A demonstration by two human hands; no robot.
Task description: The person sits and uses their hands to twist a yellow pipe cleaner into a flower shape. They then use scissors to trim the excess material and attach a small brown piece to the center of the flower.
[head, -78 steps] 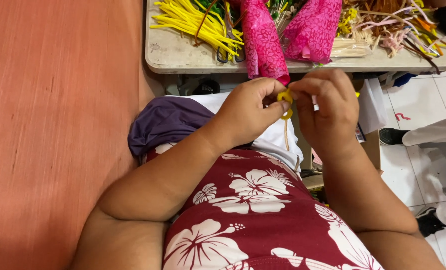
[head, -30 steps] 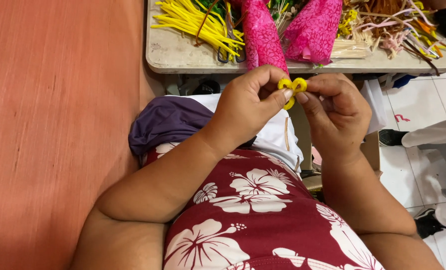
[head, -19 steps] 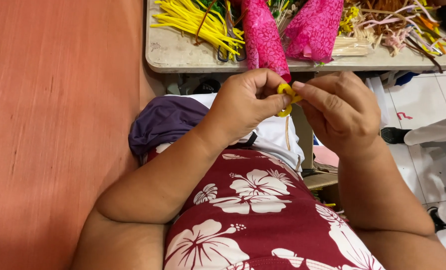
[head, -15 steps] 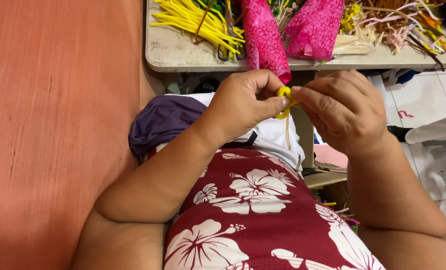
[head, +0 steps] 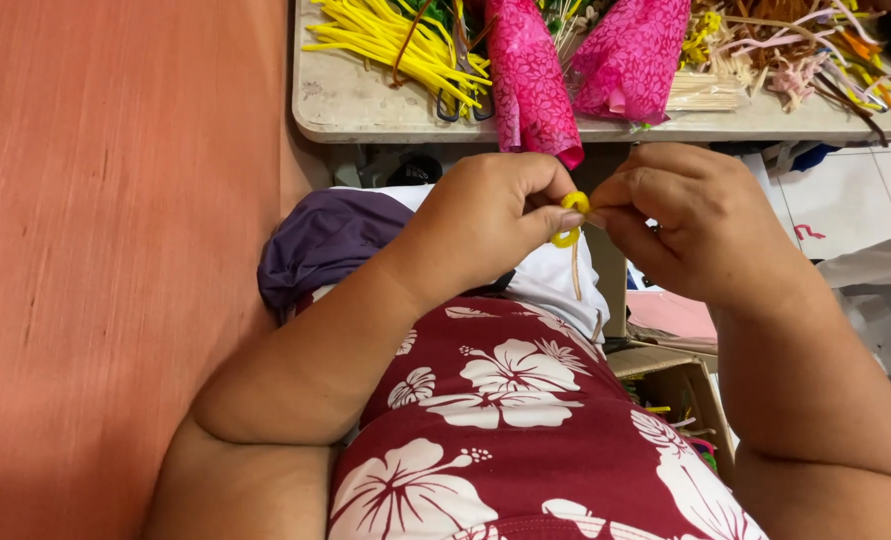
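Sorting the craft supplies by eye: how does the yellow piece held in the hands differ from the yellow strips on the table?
The yellow piece is curled into small loops; the yellow strips lie long and mostly straight. The piece is single, pinched between the left hand and right hand; the strips form a loose untouched pile on the table. Both share the same bright yellow.

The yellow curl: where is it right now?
In the head view the yellow curl sits centre frame, pinched between the left hand and right hand, below the table edge and the pink cone.
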